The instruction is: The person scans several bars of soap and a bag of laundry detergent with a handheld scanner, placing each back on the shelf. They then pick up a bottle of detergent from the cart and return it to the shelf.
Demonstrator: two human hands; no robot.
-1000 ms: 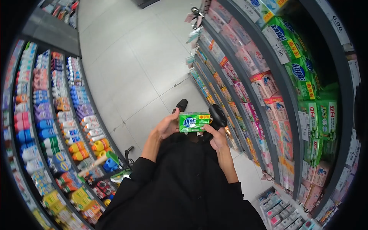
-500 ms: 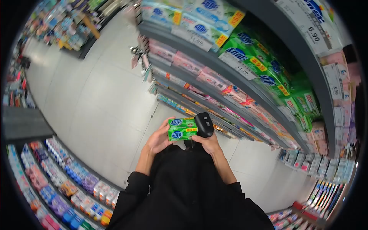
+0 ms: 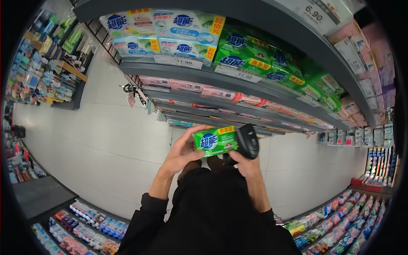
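My left hand [image 3: 180,151] is closed around the left end of a green pack of laundry soap [image 3: 215,141], thumb along its lower edge. A broad face with a blue logo and a yellow strip points up at me. In my right hand [image 3: 247,165] is a black handheld barcode scanner [image 3: 247,141], its head right up against the pack's right end. The right thumb lies near the pack's lower right corner; whether it touches cannot be made out. The scanner's handle is mostly hidden by the hand.
Ahead stands a grey shelf unit [image 3: 170,69] with white soap packs [image 3: 182,30], green soap packs [image 3: 255,59] and price tags [image 3: 238,73]. Pink boxes [image 3: 185,85] fill a lower tier. Bottle shelves [image 3: 95,223] curve behind at left; pale floor tiles [image 3: 106,131] lie between.
The soap pack has been turned: a single larger face shows where two stacked logos showed before. Hands, pack and scanner sit slightly further right, and the view has swung toward the shelf.
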